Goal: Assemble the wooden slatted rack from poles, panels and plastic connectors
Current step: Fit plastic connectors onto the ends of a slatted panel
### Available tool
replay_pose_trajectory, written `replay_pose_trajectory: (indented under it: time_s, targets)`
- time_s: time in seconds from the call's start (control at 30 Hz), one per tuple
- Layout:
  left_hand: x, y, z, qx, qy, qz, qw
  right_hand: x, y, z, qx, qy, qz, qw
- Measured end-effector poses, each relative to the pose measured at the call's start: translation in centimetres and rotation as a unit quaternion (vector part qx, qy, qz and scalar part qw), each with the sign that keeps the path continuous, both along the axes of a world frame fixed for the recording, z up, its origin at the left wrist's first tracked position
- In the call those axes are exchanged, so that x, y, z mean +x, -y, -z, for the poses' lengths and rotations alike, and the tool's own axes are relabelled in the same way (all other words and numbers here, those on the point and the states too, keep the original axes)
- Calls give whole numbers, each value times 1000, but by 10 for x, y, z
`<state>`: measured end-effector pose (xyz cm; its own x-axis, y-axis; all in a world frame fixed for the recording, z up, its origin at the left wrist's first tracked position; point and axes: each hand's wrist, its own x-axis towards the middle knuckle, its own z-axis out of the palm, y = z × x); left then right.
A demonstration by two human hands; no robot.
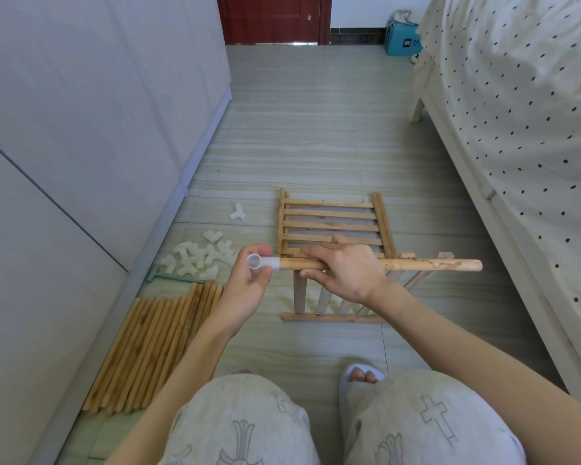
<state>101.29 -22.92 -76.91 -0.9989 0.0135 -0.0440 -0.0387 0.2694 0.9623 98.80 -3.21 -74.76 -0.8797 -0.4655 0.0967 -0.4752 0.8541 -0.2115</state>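
One pole [416,264] is gripped by the right hand [346,266]; a connector [264,262] is pinched on by the left hand [249,280]. Most poles [155,350] and connectors [195,260] lie unused.

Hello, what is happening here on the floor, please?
A person is crouching on the floor and building a wooden rack. The right hand grips a pole held level, and the left hand holds a white plastic connector on the pole's left end. More poles and loose connectors lie to the left. Slatted panels lie on the floor behind the hands.
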Motion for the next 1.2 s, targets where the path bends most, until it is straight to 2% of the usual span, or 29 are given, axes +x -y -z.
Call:
replay_pose_trajectory:
  time_s: [0.3,0.53,0.7,0.8,0.9,0.97,1.07,1.2]
  targets:
    - [0,0,6,-1,-9,9,1000,-1,4,1,-23,16,17,999]
    - [3,-6,9,51,-52,-3,997,-6,4,-2,-29,19,16,999]
    - [-10,-11,1,174,37,-40,983,-11,3,-2,-24,6,8,1000]
    - [-17,-10,-7,215,93,-75,969,-14,3,-1,-29,-3,-3,1000]
    - [-25,-10,-16,202,165,-84,962,-17,3,2,-18,-16,-19,1000]
    - [-30,-14,-20,172,181,-94,964,-21,1,3,-10,-23,-21,999]
    - [-35,-20,-17,155,160,-118,968,-27,-2,3,-16,-30,-21,999]
    - [-34,-20,0,179,94,-130,971,-29,-2,4,-37,-52,-35,997]
